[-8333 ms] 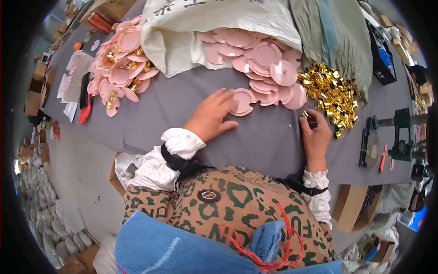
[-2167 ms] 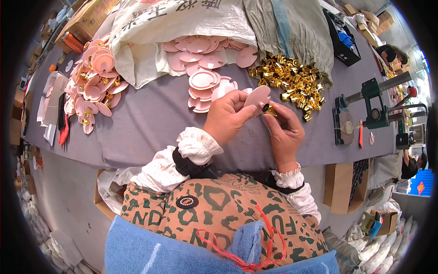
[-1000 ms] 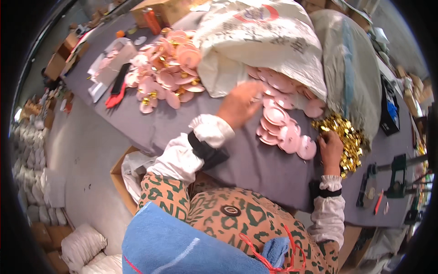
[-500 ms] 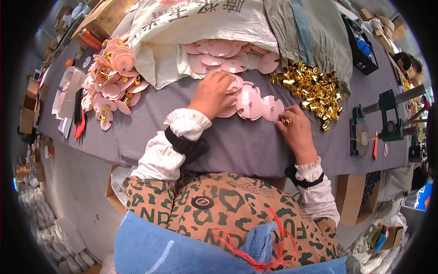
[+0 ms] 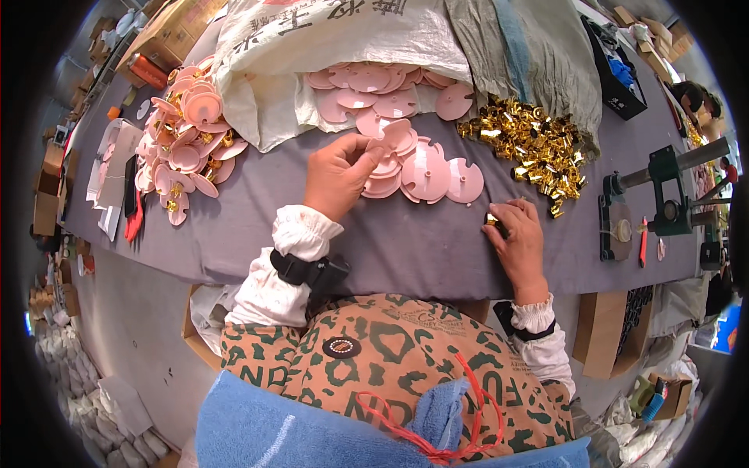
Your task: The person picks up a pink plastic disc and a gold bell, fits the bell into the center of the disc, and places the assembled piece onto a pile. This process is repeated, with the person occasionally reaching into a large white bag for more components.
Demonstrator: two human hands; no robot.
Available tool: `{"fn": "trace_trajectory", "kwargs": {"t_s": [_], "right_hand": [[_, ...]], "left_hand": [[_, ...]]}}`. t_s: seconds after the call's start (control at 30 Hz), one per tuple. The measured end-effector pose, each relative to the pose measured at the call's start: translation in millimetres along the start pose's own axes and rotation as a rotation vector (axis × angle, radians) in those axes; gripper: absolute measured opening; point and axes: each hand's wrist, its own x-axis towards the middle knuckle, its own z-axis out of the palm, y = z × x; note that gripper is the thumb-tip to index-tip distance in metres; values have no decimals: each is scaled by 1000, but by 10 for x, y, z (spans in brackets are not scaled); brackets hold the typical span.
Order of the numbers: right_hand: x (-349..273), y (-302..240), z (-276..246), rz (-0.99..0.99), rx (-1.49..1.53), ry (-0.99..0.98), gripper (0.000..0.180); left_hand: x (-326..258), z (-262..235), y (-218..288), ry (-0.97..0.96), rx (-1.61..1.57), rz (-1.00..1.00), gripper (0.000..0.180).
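My left hand [image 5: 337,178] is closed, thumb and fingertips pinched at the edge of a thin pink plastic disc [image 5: 400,137] on a small overlapping stack. Beside this stack, more notched pink discs [image 5: 426,173] lie in a short row on the grey cloth, each with a small centre hole or peg. To their right, my right hand [image 5: 518,240] pinches a small shiny gold metal piece [image 5: 495,221] just above the cloth. A heap of similar gold pieces [image 5: 538,144] lies beyond it.
Pink discs fitted with gold pieces [image 5: 187,148] are piled at the left. A white woven sack [image 5: 343,39] spills plain discs at the back. At the right stand a green hand press [image 5: 663,199] and a black bin [image 5: 612,74]. A red-handled tool [image 5: 135,218] lies far left.
My left hand has drawn left and back from over the disc stack to its edge. My right hand has moved slightly down and right, away from the row, still holding the gold piece.
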Motion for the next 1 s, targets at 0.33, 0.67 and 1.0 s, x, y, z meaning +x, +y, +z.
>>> {"fn": "trace_trajectory", "kwargs": {"t_s": [0.33,0.67,1.0], "right_hand": [[328,-660,-25,98,568,258,29],[180,-632,118,80,516,279,27],[244,-565,-43,633,1192,-43,44]], "left_hand": [[-363,600,83,-205,-331,-146,12],[-506,722,57,-164,416,544,20],[-467,571,-20,-316,496,731,22]]}}
